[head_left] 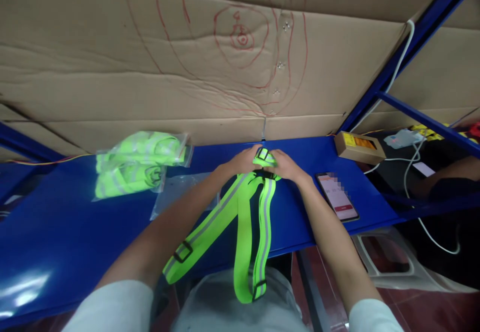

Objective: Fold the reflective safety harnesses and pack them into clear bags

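A neon green strap harness [244, 222] with grey reflective stripes and black buckles hangs over the front edge of the blue table. Its upper end, near a black buckle, is held between my two hands. My left hand [245, 160] grips the green webbing from the left side. From the right, my right hand [287, 166] closes on the same bunched webbing, by a small folded green loop with a black slider. The fingertips are partly hidden by the straps. Long loops dangle down toward my lap.
Bagged green straps [137, 164] lie on the blue table [75, 222] at the left, beside a flat clear bag [180, 189]. A phone [337, 197] and a cardboard box [359, 147] are at the right. A person's arm [450, 174] shows beyond the blue frame. Cardboard [180, 97] stands behind.
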The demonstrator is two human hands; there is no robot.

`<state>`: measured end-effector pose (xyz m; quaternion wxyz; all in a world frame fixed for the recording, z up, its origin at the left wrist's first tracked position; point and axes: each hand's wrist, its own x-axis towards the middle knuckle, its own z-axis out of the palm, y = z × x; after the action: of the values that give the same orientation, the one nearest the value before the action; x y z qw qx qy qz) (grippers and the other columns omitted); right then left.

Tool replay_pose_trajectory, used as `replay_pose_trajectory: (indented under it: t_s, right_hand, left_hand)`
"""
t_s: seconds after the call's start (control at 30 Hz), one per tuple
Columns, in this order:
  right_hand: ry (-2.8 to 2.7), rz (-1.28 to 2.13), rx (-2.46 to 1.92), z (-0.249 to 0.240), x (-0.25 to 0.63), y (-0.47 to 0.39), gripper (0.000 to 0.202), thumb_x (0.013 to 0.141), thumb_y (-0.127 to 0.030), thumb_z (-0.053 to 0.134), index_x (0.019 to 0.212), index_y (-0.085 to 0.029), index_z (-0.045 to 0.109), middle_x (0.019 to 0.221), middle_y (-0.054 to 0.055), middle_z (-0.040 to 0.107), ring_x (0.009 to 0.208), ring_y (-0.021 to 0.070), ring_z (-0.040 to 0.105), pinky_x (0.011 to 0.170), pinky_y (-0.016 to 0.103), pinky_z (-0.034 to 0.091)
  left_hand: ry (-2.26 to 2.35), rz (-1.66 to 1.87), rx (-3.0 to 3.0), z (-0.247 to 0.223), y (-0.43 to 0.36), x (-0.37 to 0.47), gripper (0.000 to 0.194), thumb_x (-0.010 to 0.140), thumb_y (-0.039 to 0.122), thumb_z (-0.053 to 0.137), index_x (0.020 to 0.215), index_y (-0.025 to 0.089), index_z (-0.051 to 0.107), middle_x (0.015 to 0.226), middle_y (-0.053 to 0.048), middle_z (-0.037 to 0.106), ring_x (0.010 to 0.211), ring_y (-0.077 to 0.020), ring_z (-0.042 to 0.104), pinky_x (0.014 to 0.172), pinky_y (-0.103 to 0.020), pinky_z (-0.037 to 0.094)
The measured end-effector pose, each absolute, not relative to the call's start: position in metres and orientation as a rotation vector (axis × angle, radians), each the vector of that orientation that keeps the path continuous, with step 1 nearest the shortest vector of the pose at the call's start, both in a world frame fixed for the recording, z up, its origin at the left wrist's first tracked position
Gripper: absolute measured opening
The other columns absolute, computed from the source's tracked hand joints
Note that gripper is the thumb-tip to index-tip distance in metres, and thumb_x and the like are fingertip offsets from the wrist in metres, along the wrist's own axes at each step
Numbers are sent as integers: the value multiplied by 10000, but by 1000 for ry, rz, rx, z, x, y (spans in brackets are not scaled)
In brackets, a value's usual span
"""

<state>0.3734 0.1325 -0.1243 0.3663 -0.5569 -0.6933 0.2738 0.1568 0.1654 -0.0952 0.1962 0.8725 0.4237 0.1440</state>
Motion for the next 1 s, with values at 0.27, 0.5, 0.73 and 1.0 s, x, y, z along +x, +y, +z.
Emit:
replay_pose_trajectory:
  t_s: [0.27, 0.5, 0.73, 1.0]
  right_hand:
    - [-1347, 599, -1535, -133, 398, 159, 272, 855, -262, 457, 1087, -217, 591, 1031, 90, 699, 1002, 241, 685, 880, 432, 576]
    - [-1372, 496, -1577, -118, 419, 148, 615, 648, -122, 573, 1250, -238, 615, 1230, 92, 644, 1117, 251, 647, 970, 454, 550]
    - [-1772, 358, -1628, -102, 402, 130, 525, 693, -9, 515, 1085, -250, 769, 1315, 89, 672, 1335, 322, 516, 1177, 590, 287]
    - [-2054, 465, -1277, -56, 379, 106, 835, 785, -435, 818, 1532, -321, 464, 1640, 74, 396, 1532, 296, 329, 1233, 502, 269]
  left_hand:
    - [1642, 526, 2188, -103, 186, 104, 479, 1011, 327, 428, 1421, 98, 522, 1304, -194, 696, 1208, -327, 674, 998, -421, 527]
    - [1661, 635, 2402, -89, 149, 107, 576, 952, 98, 377, 1528, 99, 381, 1386, -245, 605, 1343, -322, 569, 1141, -476, 417]
    - [1057, 208, 2721, -92, 158, 145, 520, 812, 254, 708, 1324, 213, 629, 1337, -136, 666, 1272, -322, 600, 1080, -465, 451]
    - [1013, 474, 2821, -40, 148, 140, 656, 863, 322, 668, 1470, 203, 449, 1407, -140, 595, 1335, -345, 510, 1144, -558, 310]
